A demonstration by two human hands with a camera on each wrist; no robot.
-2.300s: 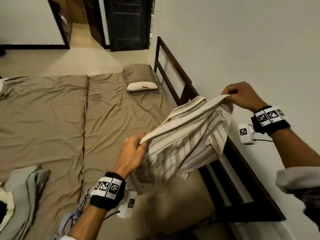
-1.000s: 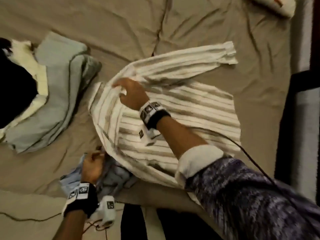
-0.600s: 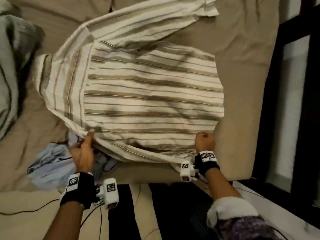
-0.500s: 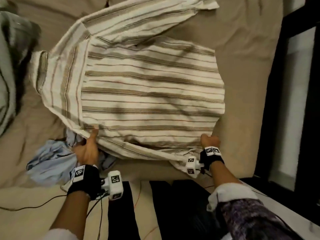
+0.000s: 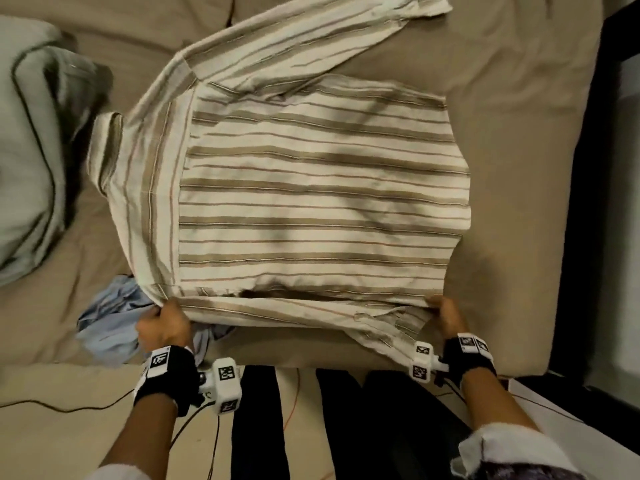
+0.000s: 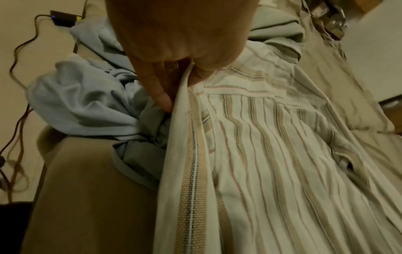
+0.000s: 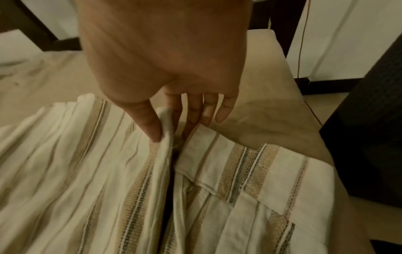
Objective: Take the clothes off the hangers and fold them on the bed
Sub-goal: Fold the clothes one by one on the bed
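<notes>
A cream shirt with tan stripes lies spread flat on the tan bed, collar to the left, one sleeve stretched toward the top. My left hand grips the shirt's near edge by the shoulder; in the left wrist view the fingers curl round the striped cloth. My right hand pinches the near edge by the hem; the right wrist view shows thumb and fingers holding a fold of the shirt. The near sleeve lies along the bed's edge.
A crumpled light blue garment lies under the shirt's near left corner. A grey-green folded cloth sits at the far left. The dark bed frame runs along the right. Cables trail on the floor below.
I laid the shirt on the bed and spread it flat. Both hands moved to its near edge and took hold, and they have pulled it slightly toward me.
</notes>
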